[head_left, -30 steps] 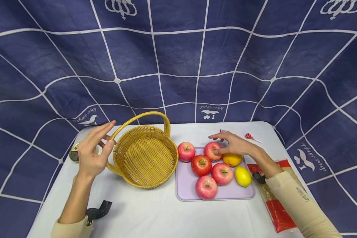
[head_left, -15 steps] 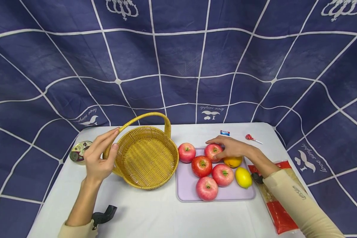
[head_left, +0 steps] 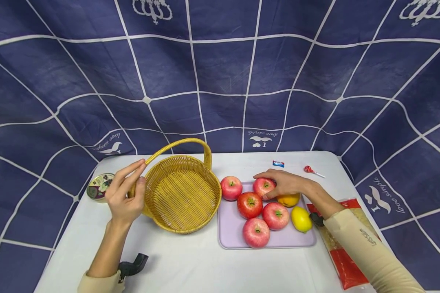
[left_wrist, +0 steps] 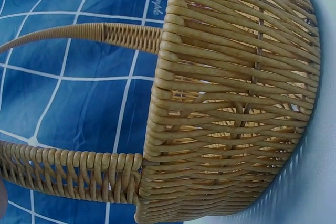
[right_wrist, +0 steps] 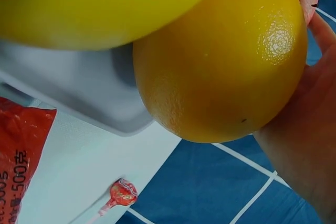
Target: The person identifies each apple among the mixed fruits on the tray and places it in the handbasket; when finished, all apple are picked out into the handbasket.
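Observation:
In the head view a yellow wicker basket [head_left: 183,193] stands left of centre with its arched handle up. My left hand [head_left: 126,199] is at the handle's left side, with fingers and thumb curled round it. In the left wrist view the basket wall [left_wrist: 231,93] fills the right side, and only a sliver of finger shows. My right hand [head_left: 284,183] grips a red apple [head_left: 262,187] at the back of a lilac tray [head_left: 231,240], thumb in front and fingers behind. Close to that hand lie an orange [right_wrist: 226,72] and a lemon [head_left: 301,219].
Several other apples [head_left: 250,204] crowd the tray. A bag with red ends [head_left: 346,264] lies right of it. Behind are a small wrapped candy [head_left: 278,163] and a lollipop [head_left: 309,169]. A round tin [head_left: 99,187] sits left of the basket. A blue curtain [head_left: 220,81] hangs behind.
My left hand has moved right onto the basket handle and its fingers have curled in. My right hand has lowered and closed round the back apple, uncovering the wrapped candy.

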`<state>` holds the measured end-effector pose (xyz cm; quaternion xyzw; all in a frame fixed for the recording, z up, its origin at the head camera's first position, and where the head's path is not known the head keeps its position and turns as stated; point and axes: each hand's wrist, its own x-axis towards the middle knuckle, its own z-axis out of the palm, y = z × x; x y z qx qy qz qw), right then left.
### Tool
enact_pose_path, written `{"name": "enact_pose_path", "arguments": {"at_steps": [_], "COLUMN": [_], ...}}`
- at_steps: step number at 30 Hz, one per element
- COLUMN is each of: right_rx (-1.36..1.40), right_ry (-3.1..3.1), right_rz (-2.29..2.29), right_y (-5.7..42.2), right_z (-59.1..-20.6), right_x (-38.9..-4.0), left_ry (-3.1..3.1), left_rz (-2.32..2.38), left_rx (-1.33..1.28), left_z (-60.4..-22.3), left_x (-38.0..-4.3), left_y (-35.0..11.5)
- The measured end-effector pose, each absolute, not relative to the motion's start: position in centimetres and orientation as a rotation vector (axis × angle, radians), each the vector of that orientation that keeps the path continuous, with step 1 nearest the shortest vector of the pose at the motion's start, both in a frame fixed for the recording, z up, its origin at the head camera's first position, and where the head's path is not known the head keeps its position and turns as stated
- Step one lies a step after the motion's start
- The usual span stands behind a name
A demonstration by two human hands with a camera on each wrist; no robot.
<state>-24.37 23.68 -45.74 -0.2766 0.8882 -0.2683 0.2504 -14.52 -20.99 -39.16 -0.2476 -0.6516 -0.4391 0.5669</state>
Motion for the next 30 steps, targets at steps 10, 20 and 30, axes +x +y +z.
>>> {"name": "enact_pose_path", "arguments": {"at_steps": [10,20,30], "right_rx": [-0.753,-0.765,-0.792], "right_ry": [2.408,2.421,2.439], "right_rz": [-0.730,-0.714,-0.715], "right_y": [23.58,23.40,23.54], "right_z": [-45.71,-45.88,-46.14], "right_x": [-24.29,-24.34,-24.35], "left_ry": [-1.517,-1.525,-1.537], "left_rz": [-1.047,-1.034,-1.050], "left_rx": [-0.578,-0.576,-0.597], "left_z": [-39.27,-39.40,-39.55], "left_x": [-14.60,-14.53,-14.58], "left_y": [-20.92,-21.10,-21.31]}}
